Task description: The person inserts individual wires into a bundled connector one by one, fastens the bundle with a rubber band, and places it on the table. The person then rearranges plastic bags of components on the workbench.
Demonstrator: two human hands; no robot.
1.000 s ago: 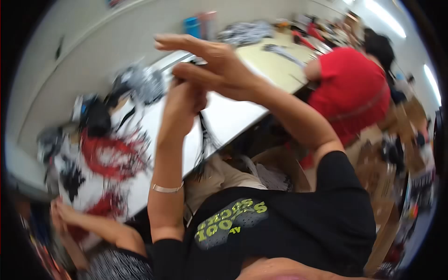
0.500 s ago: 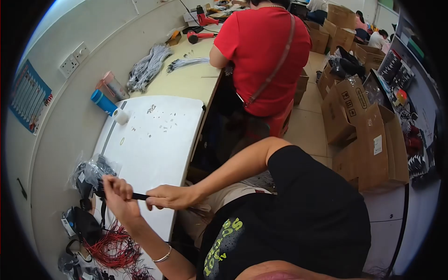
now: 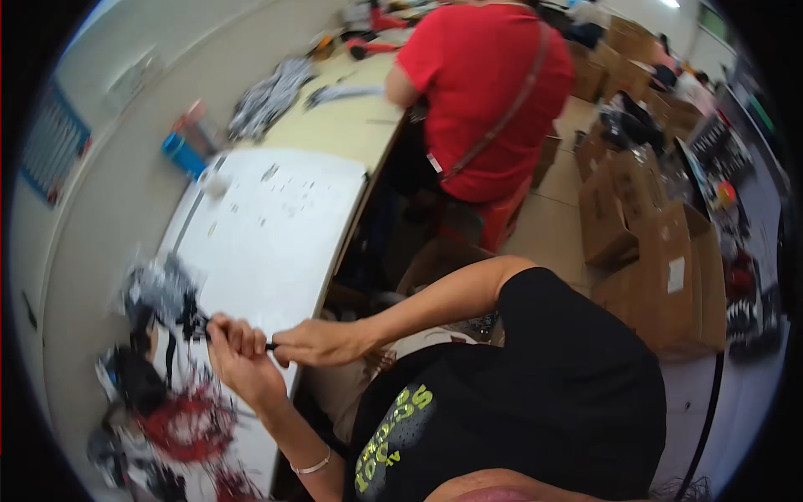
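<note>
A dark, strap-like length (image 3: pixel 271 346) runs between my two hands, over the near edge of the white table. My left hand (image 3: pixel 247 360), with a bangle at the wrist, has its fingers curled around it. My right hand (image 3: pixel 322 343) is closed on its other end, a short gap away. Small dark pieces (image 3: pixel 194 322) stick out beyond my left fingers, too blurred to name. Just past them lies a clear plastic bag (image 3: pixel 159 289) with dark contents. Coils of red and black wire (image 3: pixel 188 427) lie to the left of my left forearm.
The white tabletop (image 3: pixel 268 217) bears small scattered bits. A tape roll (image 3: pixel 215 184) and a blue bottle (image 3: pixel 182 155) stand by the wall. Grey cable bundles (image 3: pixel 272 100) lie farther back. A person in red (image 3: pixel 493 100) sits ahead; cardboard boxes (image 3: pixel 652 276) stand at right.
The view has shifted slightly and blurred. My hands have come closer together, so less of the dark length shows between them. Both hands keep their hold.
</note>
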